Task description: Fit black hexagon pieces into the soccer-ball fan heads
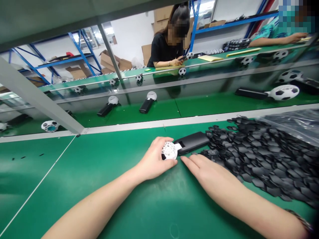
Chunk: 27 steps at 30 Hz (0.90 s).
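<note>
A small handheld fan with a round white-and-black football-patterned head (170, 151) and a black handle (193, 142) lies on the green worktop. My left hand (157, 157) is closed round the head, thumb on the near side and fingers on the far side. The handle points right, its far end touching a heap of small black plastic pieces (256, 162). My right hand (199, 167) rests low beside the near side of the handle, fingers stretched out; nothing shows in it, and part of its fingertips is hidden.
Beyond a pale metal rail (129, 123) runs a green conveyor belt (169, 108) carrying several similar fans. A clear plastic bag (294, 122) lies behind the heap. A slanted metal post (42, 96) stands at left. Two people (165, 49) sit across the line.
</note>
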Each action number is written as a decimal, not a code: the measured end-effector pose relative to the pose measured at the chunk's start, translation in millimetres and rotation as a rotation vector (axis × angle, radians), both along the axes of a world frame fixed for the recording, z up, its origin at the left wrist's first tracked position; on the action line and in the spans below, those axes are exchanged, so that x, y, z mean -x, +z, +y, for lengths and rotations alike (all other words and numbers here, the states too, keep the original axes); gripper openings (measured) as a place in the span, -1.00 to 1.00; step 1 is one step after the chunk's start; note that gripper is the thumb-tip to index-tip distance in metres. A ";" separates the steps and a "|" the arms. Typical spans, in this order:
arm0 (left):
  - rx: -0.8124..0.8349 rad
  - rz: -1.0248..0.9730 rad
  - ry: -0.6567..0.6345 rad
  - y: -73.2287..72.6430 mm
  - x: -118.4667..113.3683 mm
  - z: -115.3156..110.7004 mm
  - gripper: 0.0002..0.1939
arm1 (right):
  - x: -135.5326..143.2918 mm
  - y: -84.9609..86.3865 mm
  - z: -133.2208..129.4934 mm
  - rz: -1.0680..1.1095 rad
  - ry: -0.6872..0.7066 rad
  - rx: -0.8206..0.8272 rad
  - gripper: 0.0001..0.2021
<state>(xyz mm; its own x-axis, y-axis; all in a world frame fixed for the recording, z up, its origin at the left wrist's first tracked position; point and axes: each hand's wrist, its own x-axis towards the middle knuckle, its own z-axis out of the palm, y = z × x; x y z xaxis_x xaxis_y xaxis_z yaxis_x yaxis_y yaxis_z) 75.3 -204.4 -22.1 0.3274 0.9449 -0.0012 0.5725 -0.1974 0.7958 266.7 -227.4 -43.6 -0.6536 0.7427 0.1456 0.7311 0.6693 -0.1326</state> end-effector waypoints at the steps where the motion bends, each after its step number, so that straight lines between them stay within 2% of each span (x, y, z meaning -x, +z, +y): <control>1: 0.001 -0.002 -0.006 0.2 0.2 -0.3 -0.47 | -4.0 1.7 2.3 0.055 -0.030 0.058 -0.60; 4: 0.011 -0.010 -0.036 0.6 0.4 -1.2 -0.46 | -12.4 8.2 9.4 0.284 -0.070 0.243 -0.73; 7: 0.020 -0.026 -0.054 0.7 0.0 -2.0 -0.45 | -12.5 15.6 13.1 0.473 -0.096 0.322 -0.86; 12: 0.026 -0.020 -0.044 0.7 -1.4 -2.7 -0.45 | -5.3 19.0 10.7 0.570 -0.093 0.338 -0.87; 18: 0.000 -0.033 -0.086 -3.2 -3.0 -5.9 -0.43 | 0.2 11.0 8.2 0.675 -0.120 0.567 -0.84; 20: -0.002 -0.041 -0.097 -4.8 -3.3 -6.9 -0.42 | 1.4 11.4 7.6 0.682 -0.138 0.583 -0.86; 27: 0.026 -0.054 -0.085 -1.9 -5.1 -10.6 -0.42 | 3.6 14.0 7.8 0.696 -0.135 0.490 -0.89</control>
<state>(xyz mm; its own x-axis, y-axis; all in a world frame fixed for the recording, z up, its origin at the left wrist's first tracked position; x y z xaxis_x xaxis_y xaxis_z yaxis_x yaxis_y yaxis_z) 80.5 -215.0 -24.0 0.4068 0.9135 -0.0056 0.5110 -0.2224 0.8303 263.1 -219.6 -29.6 -0.4362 0.8914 0.1233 0.4454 0.3329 -0.8311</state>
